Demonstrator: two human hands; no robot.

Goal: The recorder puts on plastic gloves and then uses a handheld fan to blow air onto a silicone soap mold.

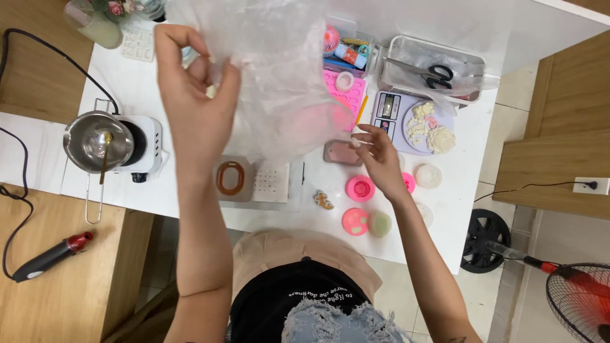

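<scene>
Left hand point(197, 95) fingers pinch the clear plastic bag point(273, 76) high above the worktop point(457, 209), right hand point(378, 159) fingers nip its lower edge, moulds crowded beneath.

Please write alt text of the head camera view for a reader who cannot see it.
The left hand lifts a thin clear plastic bag above a white table; the right hand pinches its lower edge. Below lie round pink silicone moulds, white flower-shaped pieces and a small steel melting pot.

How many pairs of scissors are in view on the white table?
1. The black-handled scissors lie in the clear plastic tray at the table's far right, above the small scale. The plastic bag held up by the left hand may hide others.
</scene>
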